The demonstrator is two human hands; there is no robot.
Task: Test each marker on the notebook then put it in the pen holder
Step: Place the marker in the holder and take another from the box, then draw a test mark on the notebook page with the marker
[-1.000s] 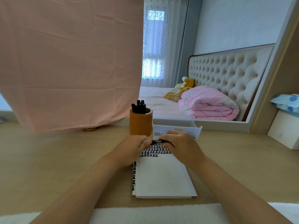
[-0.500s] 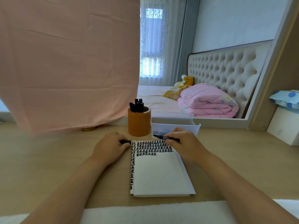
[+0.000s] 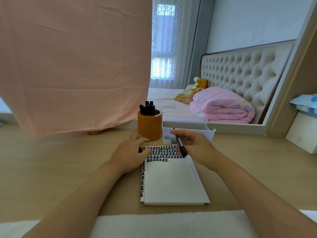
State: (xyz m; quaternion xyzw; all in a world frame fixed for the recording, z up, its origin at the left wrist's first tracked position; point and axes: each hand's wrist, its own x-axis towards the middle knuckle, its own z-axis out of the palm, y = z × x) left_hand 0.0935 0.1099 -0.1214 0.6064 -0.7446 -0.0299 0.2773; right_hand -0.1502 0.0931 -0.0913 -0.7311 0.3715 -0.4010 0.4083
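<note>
Holding a black marker (image 3: pixel 182 149) in the right hand (image 3: pixel 199 148), thumb and fingers pinched round the barrel, so that hand is definitely gripping it. The marker sits tilted over the top right corner of the notebook (image 3: pixel 171 182), thick end down near the page and thin end pointing up toward the white plastic box (image 3: pixel 210 134) behind it. Can't tell if it's actually touching the paper. The left hand (image 3: pixel 130 155) is resting at the top left corner of the notebook with its fingers curled round a small black cap (image 3: pixel 140 149). The page is open on the wooden desk (image 3: pixel 60 160) and has rows of chunky black marks across the top, plus more running down the left edge. The round brown pen holder (image 3: pixel 149 129) stands just behind the notebook, right beside the white box, with a bunch of black markers (image 3: pixel 148 108) already sticking out of it. A big pink cloth (image 3: pixel 73 66) hangs behind on the left.
</note>
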